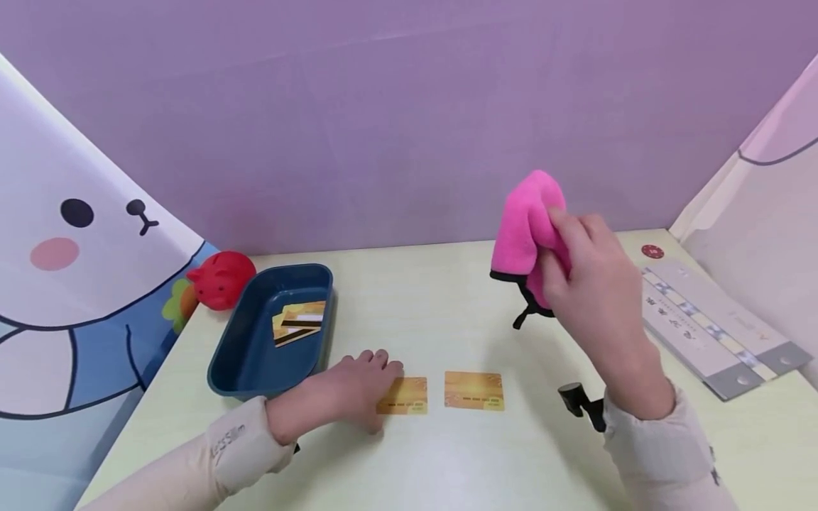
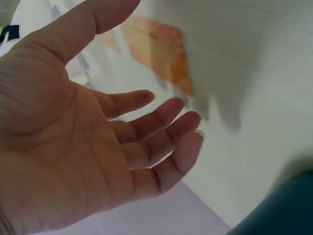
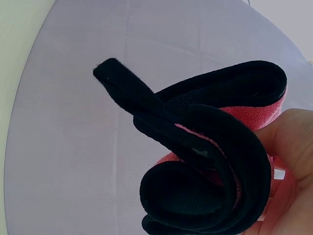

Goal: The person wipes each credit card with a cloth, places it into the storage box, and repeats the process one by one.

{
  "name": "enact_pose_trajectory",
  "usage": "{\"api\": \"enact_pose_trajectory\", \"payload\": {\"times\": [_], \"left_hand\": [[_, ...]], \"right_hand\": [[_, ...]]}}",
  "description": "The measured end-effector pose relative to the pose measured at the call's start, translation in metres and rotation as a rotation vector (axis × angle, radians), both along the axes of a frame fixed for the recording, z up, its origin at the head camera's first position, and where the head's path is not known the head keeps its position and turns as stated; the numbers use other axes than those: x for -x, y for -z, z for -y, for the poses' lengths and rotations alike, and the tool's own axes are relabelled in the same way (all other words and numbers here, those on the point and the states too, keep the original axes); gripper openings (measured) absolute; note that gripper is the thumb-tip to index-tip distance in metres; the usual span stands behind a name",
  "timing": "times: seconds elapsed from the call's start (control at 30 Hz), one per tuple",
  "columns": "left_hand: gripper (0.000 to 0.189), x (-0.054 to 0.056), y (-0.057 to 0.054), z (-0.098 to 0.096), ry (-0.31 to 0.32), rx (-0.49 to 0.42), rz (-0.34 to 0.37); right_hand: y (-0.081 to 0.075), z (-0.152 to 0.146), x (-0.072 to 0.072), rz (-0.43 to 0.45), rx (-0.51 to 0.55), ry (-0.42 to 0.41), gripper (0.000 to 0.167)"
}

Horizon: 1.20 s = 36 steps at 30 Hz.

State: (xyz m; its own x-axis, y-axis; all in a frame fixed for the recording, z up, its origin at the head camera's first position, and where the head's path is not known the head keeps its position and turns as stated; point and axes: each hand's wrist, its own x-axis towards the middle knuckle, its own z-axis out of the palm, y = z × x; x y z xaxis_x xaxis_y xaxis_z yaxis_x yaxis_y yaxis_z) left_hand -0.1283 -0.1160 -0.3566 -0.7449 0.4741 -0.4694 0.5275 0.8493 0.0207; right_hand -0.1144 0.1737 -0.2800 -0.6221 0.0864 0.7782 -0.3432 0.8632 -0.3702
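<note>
My right hand (image 1: 591,284) holds a pink cloth (image 1: 527,223) above the table, pinching it between thumb and fingers. The cloth hangs in folds; its black edging and a black loop show in the right wrist view, where the right hand (image 3: 288,161) grips it from the side. My left hand (image 1: 358,390) is over the left side of a gold bank card (image 1: 409,397), partly covering it. In the left wrist view the left hand (image 2: 107,132) has loosely bent fingers and an empty palm. A second gold bank card (image 1: 474,390) lies just to the right.
A dark blue tray (image 1: 239,355) stands at the left with gold bank cards (image 1: 300,323) inside. Behind it sits a red piggy bank (image 1: 224,279). A grey-white printed folder (image 1: 709,326) and a red poker chip (image 1: 652,251) lie at the right.
</note>
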Motion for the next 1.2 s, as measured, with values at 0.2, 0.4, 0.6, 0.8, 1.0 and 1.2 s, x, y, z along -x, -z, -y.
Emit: {"api": "enact_pose_trajectory", "payload": {"times": [0.2, 0.4, 0.6, 0.8, 1.0, 1.2], "left_hand": [[0.073, 0.005, 0.004, -0.002, 0.002, -0.012, -0.005], [0.075, 0.012, 0.004, -0.001, 0.014, -0.023, 0.015], [0.067, 0.019, 0.005, 0.003, 0.024, -0.029, 0.031], [0.053, 0.020, 0.007, 0.008, -0.011, -0.124, 0.073], [0.033, 0.025, 0.008, 0.014, -0.067, -0.296, 0.251], [0.024, 0.035, -0.001, 0.019, -0.007, -0.419, 0.324]], "right_hand": [[-0.002, 0.000, 0.000, 0.011, 0.003, 0.001, 0.029], [-0.002, 0.001, 0.000, 0.015, -0.005, -0.008, 0.030], [-0.001, 0.002, 0.000, 0.017, -0.005, -0.011, 0.031], [-0.001, 0.000, 0.001, 0.007, -0.005, -0.010, 0.032], [-0.001, 0.001, 0.002, 0.015, -0.002, -0.012, 0.031], [0.001, 0.001, 0.003, 0.015, 0.003, -0.012, 0.032]]}}
